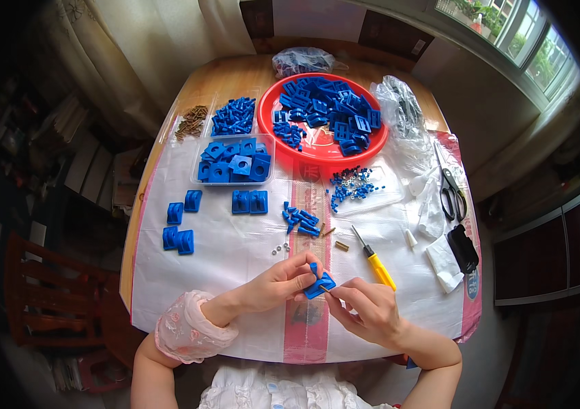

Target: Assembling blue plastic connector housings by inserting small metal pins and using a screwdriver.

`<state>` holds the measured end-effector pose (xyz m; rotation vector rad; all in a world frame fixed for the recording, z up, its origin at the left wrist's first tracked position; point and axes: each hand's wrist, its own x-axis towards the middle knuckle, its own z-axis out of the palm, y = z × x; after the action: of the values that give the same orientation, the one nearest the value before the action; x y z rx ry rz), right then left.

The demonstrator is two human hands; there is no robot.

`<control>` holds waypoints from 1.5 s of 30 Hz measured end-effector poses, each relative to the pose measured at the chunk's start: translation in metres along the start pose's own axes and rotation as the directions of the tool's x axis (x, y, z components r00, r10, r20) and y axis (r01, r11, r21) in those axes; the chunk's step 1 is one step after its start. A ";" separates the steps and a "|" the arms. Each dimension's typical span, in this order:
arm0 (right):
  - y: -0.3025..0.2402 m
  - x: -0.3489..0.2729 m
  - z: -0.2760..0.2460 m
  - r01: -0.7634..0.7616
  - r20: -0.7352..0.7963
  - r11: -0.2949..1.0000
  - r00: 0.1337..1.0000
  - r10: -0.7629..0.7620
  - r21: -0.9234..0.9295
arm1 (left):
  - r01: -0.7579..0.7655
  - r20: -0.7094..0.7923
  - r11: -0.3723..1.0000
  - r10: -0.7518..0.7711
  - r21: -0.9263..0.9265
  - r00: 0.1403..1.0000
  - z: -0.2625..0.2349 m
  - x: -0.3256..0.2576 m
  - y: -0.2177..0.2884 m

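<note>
Near the front of the table, my left hand [277,281] is closed on a blue plastic part [320,285] with a flat square base. The fingers of my right hand [372,310] pinch a thin brass-coloured pin [325,290], its tip against that part; how deep it sits I cannot tell. Just beyond my hands lie small blue pegs [301,219], a few small metal nuts [281,248] and a short brass cylinder [341,246]. A screwdriver with a yellow handle [380,271] rests close to my right hand.
A red basin [267,140] holds blue frames. Beside it stand a clear box [198,178] of blue square pieces, blue bits [234,116] and brass screws [192,121]. Several blue assembled blocks [174,213] sit left. Right are tiny nuts [356,183], black scissors [452,194] and plastic bags [402,109].
</note>
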<state>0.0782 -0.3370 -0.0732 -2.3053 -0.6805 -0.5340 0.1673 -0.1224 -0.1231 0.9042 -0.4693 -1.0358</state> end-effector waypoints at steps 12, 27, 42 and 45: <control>0.010 0.004 0.003 -0.223 0.096 0.950 0.974 0.207 0.217 | -0.039 -0.107 0.909 0.091 0.415 0.990 0.014 -0.004 0.003; 0.030 0.004 0.010 -0.279 0.121 0.932 0.959 0.257 0.232 | -0.214 -0.074 0.773 0.319 0.597 0.945 0.014 0.001 -0.006; 0.039 0.016 0.005 0.108 0.175 0.974 0.974 -0.144 0.201 | -0.038 -0.032 0.869 0.062 0.494 0.998 0.011 -0.006 0.009; 0.036 0.016 0.002 0.139 0.212 0.982 0.963 -0.164 0.129 | -0.020 -0.054 0.879 0.052 0.476 0.997 0.010 -0.006 0.009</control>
<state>0.1119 -0.3535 -0.0832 -2.2372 -0.9763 -0.2989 0.1621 -0.1193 -0.1090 1.3579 -0.7012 -0.8648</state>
